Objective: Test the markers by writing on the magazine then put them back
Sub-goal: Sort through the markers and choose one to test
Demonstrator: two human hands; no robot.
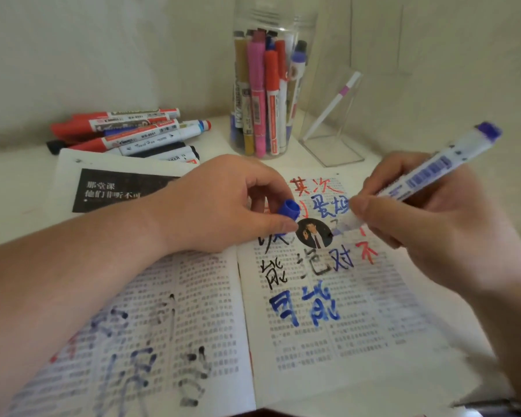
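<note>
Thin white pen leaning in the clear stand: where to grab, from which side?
Probably pinch the white pen on its upper shaft, near the pink band, from above: it leans up to the right, lower end down in the clear stand.

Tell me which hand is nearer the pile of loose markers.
Left. The left hand, pinching a blue cap, sits just right of the pile; the right hand, holding a marker, is farther right over the magazine.

Head-worn camera looks forward and down, close over the magazine (283,341).
</note>
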